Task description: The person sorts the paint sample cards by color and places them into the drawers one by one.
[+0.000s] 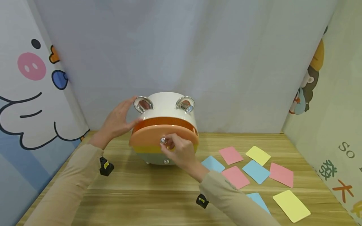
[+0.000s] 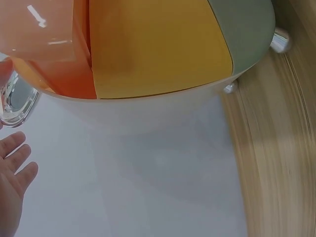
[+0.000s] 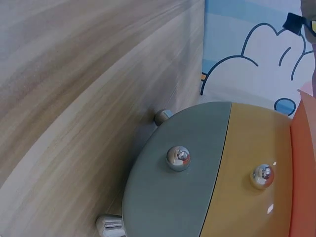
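Observation:
A rounded white drawer box [image 1: 167, 105] with two chrome ears stands on the table, its fronts orange, yellow and grey-green. The top orange drawer [image 1: 152, 133] is partly pulled out. Thumb and fingers of my right hand [image 1: 182, 150] pinch its round chrome knob [image 1: 163, 140]. My left hand [image 1: 120, 118], fingers extended, is at the box's left side beside the left ear [image 1: 143, 104]; in the left wrist view its spread fingers [image 2: 17, 157] show. The yellow drawer [image 3: 254, 148] and grey-green drawer [image 3: 173, 197] are shut. The right wrist view does not show the right hand.
Several pink, blue and yellow cards lie to the right on the wooden table [image 1: 141, 197], among them a yellow card [image 1: 292, 206] and a pink card [image 1: 282, 174]. A pale curtain [image 1: 226, 62] hangs behind. Printed panels flank both sides.

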`<state>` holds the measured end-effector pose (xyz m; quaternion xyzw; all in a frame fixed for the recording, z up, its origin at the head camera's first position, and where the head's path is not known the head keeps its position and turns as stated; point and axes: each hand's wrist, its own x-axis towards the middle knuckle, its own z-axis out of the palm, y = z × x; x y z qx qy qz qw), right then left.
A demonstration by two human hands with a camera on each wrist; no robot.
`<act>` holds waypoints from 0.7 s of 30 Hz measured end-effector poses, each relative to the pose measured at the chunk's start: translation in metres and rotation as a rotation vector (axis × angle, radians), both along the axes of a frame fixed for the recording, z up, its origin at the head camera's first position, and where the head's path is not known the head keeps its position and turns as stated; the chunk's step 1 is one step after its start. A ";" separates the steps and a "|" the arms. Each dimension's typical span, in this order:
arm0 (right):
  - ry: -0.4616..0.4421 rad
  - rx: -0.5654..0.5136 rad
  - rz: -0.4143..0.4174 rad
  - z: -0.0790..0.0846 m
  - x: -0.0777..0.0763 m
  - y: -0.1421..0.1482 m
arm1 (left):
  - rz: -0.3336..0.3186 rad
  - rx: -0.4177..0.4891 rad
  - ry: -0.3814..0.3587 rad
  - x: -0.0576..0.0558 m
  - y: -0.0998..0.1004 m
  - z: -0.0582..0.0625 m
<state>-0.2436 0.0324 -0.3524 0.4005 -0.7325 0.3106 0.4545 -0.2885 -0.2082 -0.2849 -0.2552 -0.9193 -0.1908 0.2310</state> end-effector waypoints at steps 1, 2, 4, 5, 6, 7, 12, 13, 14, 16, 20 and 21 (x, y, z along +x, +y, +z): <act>-0.002 0.000 0.003 0.000 0.002 0.000 | 0.000 0.000 0.000 0.000 0.000 0.000; -0.002 0.002 0.005 0.000 0.004 0.001 | 0.000 0.000 0.001 0.000 0.000 0.000; 0.002 0.005 0.007 0.000 0.009 0.001 | 0.000 -0.002 0.000 0.000 0.000 0.001; 0.007 0.005 0.006 0.000 0.011 0.001 | 0.001 -0.002 -0.001 0.000 0.000 0.001; 0.011 0.007 0.006 0.000 0.013 0.002 | 0.002 -0.003 -0.001 0.000 0.000 0.001; 0.016 0.010 0.003 0.000 0.015 0.002 | 0.004 -0.004 -0.003 0.000 0.000 0.001; 0.025 0.026 0.015 0.000 0.024 0.002 | 0.011 -0.006 -0.005 0.001 -0.001 0.001; 0.025 0.029 0.017 0.000 0.025 0.002 | 0.010 -0.005 -0.002 0.000 -0.001 0.001; 0.025 0.031 0.023 0.000 0.027 0.002 | 0.009 -0.006 0.000 0.000 -0.001 0.001; 0.025 0.037 0.033 0.001 0.030 0.003 | 0.007 -0.005 0.004 0.000 -0.001 0.000; 0.020 0.041 0.051 0.001 0.036 0.004 | -0.002 -0.001 0.017 -0.001 -0.001 0.000; 0.014 0.039 0.054 0.001 0.037 0.004 | -0.004 0.000 0.020 -0.001 -0.001 0.000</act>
